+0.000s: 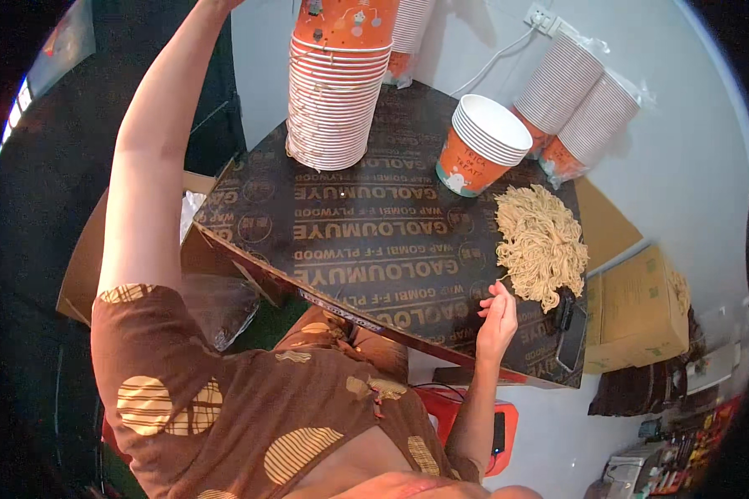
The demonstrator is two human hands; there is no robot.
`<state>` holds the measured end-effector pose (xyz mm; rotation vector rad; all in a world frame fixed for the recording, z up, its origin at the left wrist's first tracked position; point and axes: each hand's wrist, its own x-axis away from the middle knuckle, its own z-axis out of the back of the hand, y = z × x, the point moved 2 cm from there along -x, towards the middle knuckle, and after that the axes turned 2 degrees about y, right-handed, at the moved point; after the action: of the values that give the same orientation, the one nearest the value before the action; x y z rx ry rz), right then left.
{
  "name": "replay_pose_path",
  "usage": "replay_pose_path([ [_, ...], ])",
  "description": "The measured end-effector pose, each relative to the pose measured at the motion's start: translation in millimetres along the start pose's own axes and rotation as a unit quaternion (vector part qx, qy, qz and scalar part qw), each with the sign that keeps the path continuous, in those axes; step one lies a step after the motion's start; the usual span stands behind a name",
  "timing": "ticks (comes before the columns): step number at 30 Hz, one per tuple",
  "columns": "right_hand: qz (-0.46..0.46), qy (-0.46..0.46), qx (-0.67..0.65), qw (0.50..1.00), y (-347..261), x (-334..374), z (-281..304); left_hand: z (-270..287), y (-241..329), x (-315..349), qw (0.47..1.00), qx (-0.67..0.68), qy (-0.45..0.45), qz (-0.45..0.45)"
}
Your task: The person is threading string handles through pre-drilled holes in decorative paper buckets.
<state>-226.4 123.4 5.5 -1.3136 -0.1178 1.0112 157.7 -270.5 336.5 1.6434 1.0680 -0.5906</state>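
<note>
In the head view, my left arm point(154, 166) is raised past the tall stack of orange buckets point(337, 100), and my left hand point(221, 3) is almost wholly cut off by the upper edge, so I cannot tell whether it grasps anything. The tall stack stands on the dark printed desk point(374, 241), nested rims down, its white rims in a column with thin strands clinging along them. My right hand point(498, 323) is over the desk's right part, fingers point(498, 303) loosely curled, just beside the pile of beige string point(541, 244); I cannot tell whether a strand is between them. Beyond the string is a short nest of orange buckets point(483, 145), white mouths up. Behind that, two bagged stacks point(570, 104) lean by the wall point(508, 25). A dark phone point(571, 343) lies near the desk's right edge, with a cardboard box point(637, 312) past it.
</note>
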Motion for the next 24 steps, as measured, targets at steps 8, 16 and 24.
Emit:
replay_pose_path([
  [8,-0.023,-0.018,-0.043,0.999,1.4,-0.3,-0.2,3.0,12.4,-31.7,0.710,-0.648,0.228,-0.157],
  [16,-0.034,-0.030,-0.015,0.999,1.8,0.7,-1.2,-50.1,-34.7,-42.9,0.638,-0.744,0.197,-0.010],
  [24,-0.016,-0.046,0.008,0.999,-1.2,2.0,0.1,-38.8,-51.7,-8.0,0.571,-0.799,0.177,-0.056],
])
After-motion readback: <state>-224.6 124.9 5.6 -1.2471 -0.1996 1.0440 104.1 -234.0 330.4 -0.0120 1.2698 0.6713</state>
